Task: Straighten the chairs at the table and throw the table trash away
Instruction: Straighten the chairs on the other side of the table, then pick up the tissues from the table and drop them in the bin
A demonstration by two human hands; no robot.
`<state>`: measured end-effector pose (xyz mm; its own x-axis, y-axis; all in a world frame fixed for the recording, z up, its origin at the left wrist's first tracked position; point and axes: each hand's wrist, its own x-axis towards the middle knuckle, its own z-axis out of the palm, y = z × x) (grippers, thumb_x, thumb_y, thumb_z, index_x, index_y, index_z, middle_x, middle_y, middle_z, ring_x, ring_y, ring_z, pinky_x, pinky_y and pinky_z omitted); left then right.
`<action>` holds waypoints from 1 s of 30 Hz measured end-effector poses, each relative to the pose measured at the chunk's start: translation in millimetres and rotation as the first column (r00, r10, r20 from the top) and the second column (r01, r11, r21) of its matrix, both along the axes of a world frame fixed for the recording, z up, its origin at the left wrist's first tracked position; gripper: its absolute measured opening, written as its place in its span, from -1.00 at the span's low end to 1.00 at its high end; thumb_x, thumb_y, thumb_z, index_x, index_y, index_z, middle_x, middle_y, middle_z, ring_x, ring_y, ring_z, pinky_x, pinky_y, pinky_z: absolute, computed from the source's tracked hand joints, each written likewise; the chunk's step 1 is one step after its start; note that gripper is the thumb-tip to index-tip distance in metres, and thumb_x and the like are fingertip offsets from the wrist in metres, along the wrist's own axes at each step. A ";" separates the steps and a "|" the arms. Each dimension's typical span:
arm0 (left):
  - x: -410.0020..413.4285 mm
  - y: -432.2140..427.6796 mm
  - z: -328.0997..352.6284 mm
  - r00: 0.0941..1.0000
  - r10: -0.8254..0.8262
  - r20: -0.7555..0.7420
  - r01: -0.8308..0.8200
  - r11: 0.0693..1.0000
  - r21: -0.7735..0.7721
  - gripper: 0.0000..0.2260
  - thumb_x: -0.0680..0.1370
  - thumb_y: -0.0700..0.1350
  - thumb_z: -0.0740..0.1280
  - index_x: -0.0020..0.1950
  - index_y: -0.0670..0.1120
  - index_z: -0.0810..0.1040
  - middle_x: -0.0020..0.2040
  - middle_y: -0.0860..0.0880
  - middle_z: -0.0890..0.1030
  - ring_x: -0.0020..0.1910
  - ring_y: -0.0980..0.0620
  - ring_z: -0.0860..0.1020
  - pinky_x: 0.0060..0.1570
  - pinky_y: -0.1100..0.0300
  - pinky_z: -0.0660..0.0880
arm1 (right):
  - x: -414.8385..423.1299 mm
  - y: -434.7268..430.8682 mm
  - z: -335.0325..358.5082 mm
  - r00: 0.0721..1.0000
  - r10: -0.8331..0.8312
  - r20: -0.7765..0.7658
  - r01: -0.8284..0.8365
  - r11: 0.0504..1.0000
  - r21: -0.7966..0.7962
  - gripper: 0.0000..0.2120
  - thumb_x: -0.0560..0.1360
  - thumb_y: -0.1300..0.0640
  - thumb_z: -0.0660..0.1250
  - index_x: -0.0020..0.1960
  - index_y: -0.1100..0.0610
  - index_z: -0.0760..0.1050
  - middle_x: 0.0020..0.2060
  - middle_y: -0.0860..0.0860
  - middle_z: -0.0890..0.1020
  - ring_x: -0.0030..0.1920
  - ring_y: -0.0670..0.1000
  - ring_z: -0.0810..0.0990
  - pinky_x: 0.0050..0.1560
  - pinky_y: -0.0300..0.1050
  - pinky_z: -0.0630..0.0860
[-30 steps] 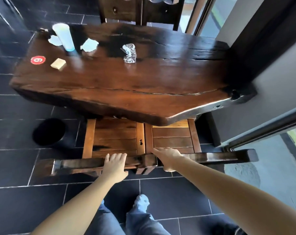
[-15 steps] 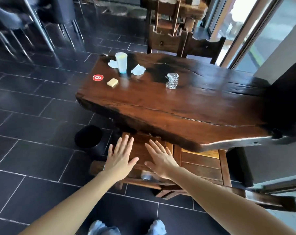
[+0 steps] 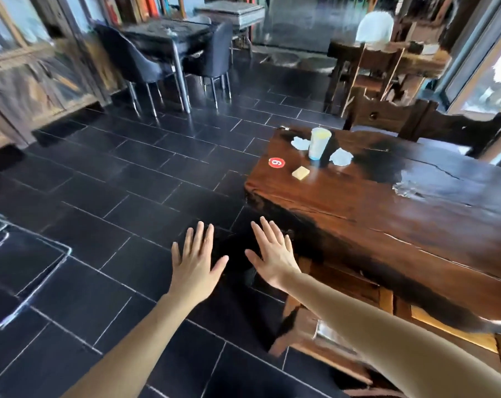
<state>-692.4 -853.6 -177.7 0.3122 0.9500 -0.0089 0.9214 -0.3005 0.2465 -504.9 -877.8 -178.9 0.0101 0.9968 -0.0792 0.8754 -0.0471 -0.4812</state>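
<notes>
chair (image 3: pixel 298 328) tucked under table (image 3: pixel 387 219); cup (image 3: pixel 318 143), napkins (image 3: pixel 341 157) on top; left hand (image 3: pixel 196 261), right hand (image 3: pixel 272 255) spread flat, empty.

Your head camera looks forward and down from close beside the table's (image 3: pixel 387 225) near edge. It faces past its left corner.

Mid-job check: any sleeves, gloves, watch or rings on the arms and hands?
None that I can see. The left hand and right hand are bare, with no gloves, rings or watch, and no sleeve shows up to the frame edge.
</notes>
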 end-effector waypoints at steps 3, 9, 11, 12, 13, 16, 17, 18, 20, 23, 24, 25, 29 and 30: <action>-49.0 15.2 4.4 0.998 0.070 0.006 -0.070 0.998 0.009 -0.37 0.56 0.21 0.01 0.52 0.05 -0.22 0.55 -0.02 -0.21 0.51 -0.04 -0.23 0.44 -0.15 -0.17 | -44.6 31.1 4.4 0.994 0.109 0.031 -0.110 0.994 0.028 -0.40 0.62 -0.09 0.10 0.56 -0.05 -0.09 0.56 -0.06 -0.15 0.54 0.01 -0.26 0.48 0.18 -0.19; -118.3 54.2 10.7 0.977 0.211 0.030 -0.211 0.977 0.003 -0.40 0.58 0.19 0.02 0.51 0.10 -0.21 0.53 0.00 -0.29 0.49 -0.02 -0.30 0.42 -0.13 -0.26 | -111.5 93.4 0.4 0.948 0.307 0.085 -0.310 0.950 0.033 -0.40 0.61 -0.09 0.09 0.56 -0.08 -0.10 0.56 -0.07 -0.18 0.53 0.01 -0.29 0.50 0.23 -0.20; -135.7 71.6 11.0 0.972 0.236 0.013 -0.236 0.972 0.017 -0.39 0.58 0.19 0.02 0.51 0.09 -0.22 0.53 0.00 -0.30 0.49 -0.02 -0.32 0.41 -0.13 -0.28 | -128.2 117.7 -3.9 0.934 0.345 0.094 -0.348 0.937 0.024 -0.40 0.61 -0.09 0.09 0.56 -0.08 -0.11 0.56 -0.07 -0.19 0.53 0.01 -0.30 0.49 0.22 -0.22; -143.2 81.9 9.8 0.970 0.244 -0.002 -0.244 0.969 0.021 -0.39 0.58 0.19 0.02 0.51 0.08 -0.23 0.53 0.00 -0.30 0.49 -0.02 -0.32 0.41 -0.12 -0.29 | -135.5 130.9 -6.3 0.930 0.355 0.095 -0.358 0.933 0.024 -0.40 0.61 -0.09 0.09 0.56 -0.08 -0.12 0.56 -0.07 -0.20 0.53 0.00 -0.30 0.49 0.21 -0.23; -150.0 93.6 8.0 0.968 0.251 -0.016 -0.250 0.968 0.023 -0.38 0.58 0.19 0.02 0.51 0.08 -0.24 0.53 0.00 -0.30 0.48 -0.01 -0.34 0.41 -0.12 -0.30 | -142.6 145.4 -9.3 0.928 0.361 0.098 -0.364 0.931 0.023 -0.39 0.61 -0.09 0.09 0.56 -0.08 -0.12 0.56 -0.08 -0.20 0.53 0.00 -0.30 0.49 0.21 -0.23; -166.3 141.2 0.7 0.968 0.250 -0.028 -0.249 0.968 0.037 -0.37 0.58 0.18 0.05 0.51 0.07 -0.23 0.52 0.01 -0.31 0.45 0.03 -0.37 0.40 -0.12 -0.31 | -159.9 195.5 -20.1 0.926 0.367 0.085 -0.370 0.928 0.026 -0.38 0.61 -0.09 0.09 0.56 -0.08 -0.14 0.55 -0.09 -0.21 0.53 -0.01 -0.30 0.50 0.21 -0.23; -169.7 160.7 -1.7 0.969 0.248 -0.021 -0.247 0.968 0.048 -0.36 0.57 0.18 0.07 0.52 0.07 -0.21 0.52 0.01 -0.29 0.45 0.02 -0.36 0.40 -0.13 -0.31 | -163.5 214.6 -24.0 0.928 0.365 0.073 -0.368 0.930 0.025 -0.37 0.61 -0.09 0.09 0.56 -0.09 -0.16 0.55 -0.09 -0.20 0.53 -0.01 -0.30 0.50 0.21 -0.22; -172.0 181.1 -3.3 0.969 0.246 -0.023 -0.244 0.968 0.050 -0.36 0.57 0.18 0.07 0.52 0.08 -0.21 0.52 0.02 -0.29 0.45 0.02 -0.36 0.39 -0.13 -0.31 | -166.1 234.9 -27.9 0.933 0.356 0.052 -0.357 0.934 0.017 -0.36 0.61 -0.09 0.10 0.55 -0.09 -0.19 0.55 -0.10 -0.20 0.53 -0.02 -0.29 0.50 0.22 -0.21; -173.4 219.7 -3.5 0.973 0.227 -0.046 -0.227 0.974 0.009 -0.35 0.55 0.23 0.03 0.51 0.09 -0.24 0.52 0.04 -0.31 0.44 0.03 -0.38 0.38 -0.10 -0.34 | -169.6 274.7 -33.9 0.949 0.316 -0.018 -0.316 0.949 -0.007 -0.33 0.61 -0.09 0.10 0.55 -0.11 -0.24 0.56 -0.10 -0.18 0.53 -0.02 -0.27 0.50 0.23 -0.18; -173.4 278.4 -2.4 0.982 0.165 -0.094 -0.166 0.986 -0.001 -0.31 0.45 0.32 -0.15 0.50 0.10 -0.27 0.52 0.04 -0.31 0.46 0.00 -0.38 0.35 -0.09 -0.37 | -176.3 329.8 -39.3 0.960 0.269 -0.082 -0.272 0.962 -0.019 -0.32 0.61 -0.10 0.11 0.53 -0.12 -0.27 0.56 -0.10 -0.16 0.53 -0.02 -0.27 0.50 0.24 -0.17; -173.1 300.9 -0.8 0.983 0.148 -0.105 -0.149 0.989 -0.003 -0.30 0.44 0.32 -0.16 0.50 0.09 -0.27 0.52 0.04 -0.31 0.46 -0.01 -0.37 0.35 -0.09 -0.37 | -177.7 347.6 -38.6 0.961 0.260 -0.097 -0.263 0.965 -0.019 -0.32 0.61 -0.10 0.11 0.53 -0.12 -0.27 0.56 -0.10 -0.16 0.53 -0.02 -0.27 0.50 0.23 -0.18; -171.9 323.8 1.5 0.983 0.147 -0.107 -0.148 0.989 -0.006 -0.31 0.46 0.32 -0.14 0.50 0.09 -0.27 0.51 0.04 -0.32 0.46 -0.01 -0.37 0.36 -0.10 -0.36 | -177.7 365.2 -38.1 0.962 0.252 -0.106 -0.254 0.967 -0.011 -0.32 0.61 -0.10 0.11 0.54 -0.12 -0.27 0.56 -0.10 -0.16 0.53 -0.02 -0.27 0.50 0.23 -0.18; -153.0 396.9 5.9 0.991 0.091 -0.102 -0.097 0.994 -0.056 -0.33 0.56 0.23 0.03 0.50 0.07 -0.29 0.46 0.08 -0.39 0.46 0.01 -0.38 0.42 -0.15 -0.30 | -163.4 418.7 -35.0 0.980 0.159 -0.117 -0.161 0.987 -0.009 -0.32 0.61 -0.08 0.12 0.55 -0.11 -0.24 0.56 -0.08 -0.14 0.54 0.00 -0.24 0.49 0.22 -0.17; -144.8 409.9 4.0 0.994 0.062 -0.089 -0.068 0.995 -0.069 -0.33 0.56 0.22 0.03 0.49 0.07 -0.31 0.46 0.08 -0.40 0.46 0.02 -0.39 0.43 -0.15 -0.29 | -155.7 426.2 -35.9 0.984 0.127 -0.122 -0.129 0.991 -0.015 -0.32 0.61 -0.08 0.12 0.55 -0.11 -0.23 0.56 -0.08 -0.14 0.54 0.00 -0.24 0.49 0.21 -0.18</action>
